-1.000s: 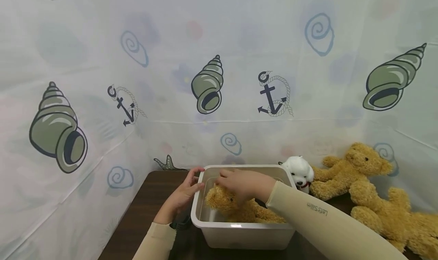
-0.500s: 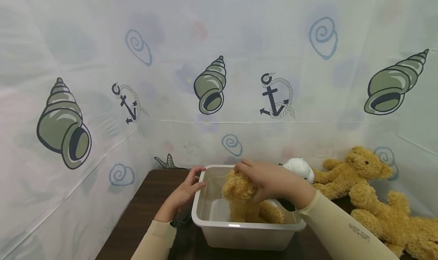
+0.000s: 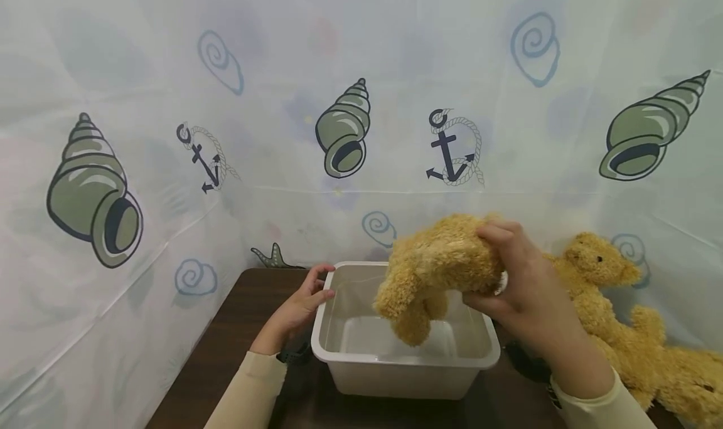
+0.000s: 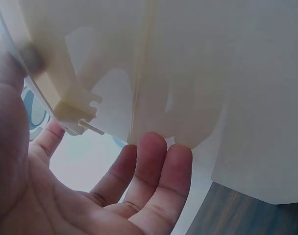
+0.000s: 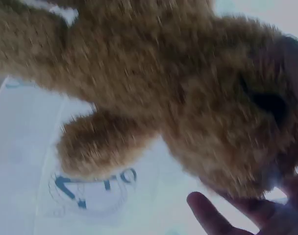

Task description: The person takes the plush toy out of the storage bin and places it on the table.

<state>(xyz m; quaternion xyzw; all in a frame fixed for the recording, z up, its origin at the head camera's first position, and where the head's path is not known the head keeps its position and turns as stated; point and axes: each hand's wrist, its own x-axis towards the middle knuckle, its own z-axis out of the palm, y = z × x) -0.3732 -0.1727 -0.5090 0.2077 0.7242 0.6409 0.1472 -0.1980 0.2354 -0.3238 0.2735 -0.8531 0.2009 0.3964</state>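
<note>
A golden-brown teddy bear [image 3: 440,253] hangs over the white plastic tub [image 3: 401,377]. My right hand [image 3: 525,294] grips it by the head, and its legs dangle down into the tub's opening. Close up in the right wrist view, the bear's fur [image 5: 139,58] and dark nose [image 5: 270,103] show beside my fingers. At the tub's left rim, my left hand [image 3: 296,310] holds on with the thumb over the edge. Fingertips [image 4: 176,159] touch the tub's outer wall [image 4: 188,63] in the left wrist view.
Two more golden teddy bears [image 3: 599,259] lie at the right, partly behind my right hand. The dark wooden table [image 3: 226,328] shows left of the tub. A white curtain [image 3: 271,103] printed with shells and anchors stands behind and on both sides.
My right hand has lifted the teddy bear from inside the tub, up and to the right. The white toy dog is now hidden. My left hand stays on the rim.
</note>
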